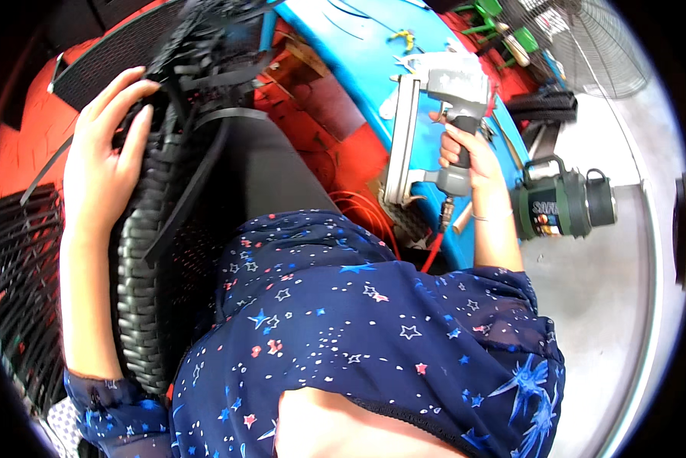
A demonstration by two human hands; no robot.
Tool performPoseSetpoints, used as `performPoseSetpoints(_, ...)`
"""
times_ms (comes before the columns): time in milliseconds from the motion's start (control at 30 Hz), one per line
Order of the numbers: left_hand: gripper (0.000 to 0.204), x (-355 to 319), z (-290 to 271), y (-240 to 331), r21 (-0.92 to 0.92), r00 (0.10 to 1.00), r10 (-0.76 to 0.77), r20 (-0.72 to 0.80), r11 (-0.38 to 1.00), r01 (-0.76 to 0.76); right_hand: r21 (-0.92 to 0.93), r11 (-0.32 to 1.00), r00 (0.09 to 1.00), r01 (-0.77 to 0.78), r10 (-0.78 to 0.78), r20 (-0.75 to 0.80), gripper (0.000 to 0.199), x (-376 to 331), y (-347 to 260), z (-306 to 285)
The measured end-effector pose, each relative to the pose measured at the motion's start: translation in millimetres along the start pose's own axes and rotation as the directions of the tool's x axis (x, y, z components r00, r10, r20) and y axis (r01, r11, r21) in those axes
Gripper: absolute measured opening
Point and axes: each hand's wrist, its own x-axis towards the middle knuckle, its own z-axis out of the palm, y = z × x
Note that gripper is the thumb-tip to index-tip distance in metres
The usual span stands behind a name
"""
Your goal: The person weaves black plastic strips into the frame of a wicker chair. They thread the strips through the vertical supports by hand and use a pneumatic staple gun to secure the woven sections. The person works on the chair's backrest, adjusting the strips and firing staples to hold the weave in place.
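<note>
My right hand (471,149) is wrapped round the black grip of a grey pneumatic staple gun (456,90). Its long silver magazine (405,137) points down beside the handle, and a red air hose (434,252) joins at the base. On the left side, a black woven wicker piece (140,267) leans along my lap. My left hand (102,156) grips its upper edge, fingers curled over the weave and thumb on the near side. Loose black strips (186,195) stick out from the wicker, and its upper part is blurred.
A blue worktable (358,46) carries a yellow-handled tool (404,38). Right of it stands a dark green jug (553,202). Beyond are a large fan (595,53) and green stools (484,19). More black wicker (22,298) lies at the left, over red flooring.
</note>
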Motion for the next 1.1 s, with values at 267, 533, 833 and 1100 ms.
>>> performPoseSetpoints(267, 0.025, 3.0, -3.9, -6.8, -0.019, 1.000, 0.015, 0.016, 1.000, -0.015, 0.556, 0.829, 0.994, -0.058, 0.102, -0.050, 0.042, -13.0, 82.6, -130.8)
performPoseSetpoints(533, 0.026, 1.6, -7.7, -5.0, 0.053, 0.999, 0.044, -0.012, 0.998, -0.044, -0.764, 0.302, 0.738, -0.571, -0.219, -0.638, 0.067, 6.9, 46.2, -162.9)
performPoseSetpoints(833, 0.024, 6.7, -13.3, 4.4, 0.110, 0.999, 0.024, -0.021, 0.994, -0.022, -0.650, -0.014, 0.558, 0.760, -0.499, 0.664, 0.013, 12.6, 31.6, 175.6)
performPoseSetpoints(1100, 0.023, 13.2, -16.2, 9.9, 0.165, 0.999, 0.028, 0.040, 0.986, -0.034, -0.482, 0.226, 0.488, 0.847, -0.692, 0.532, 0.023, 54.2, 40.4, 283.3)
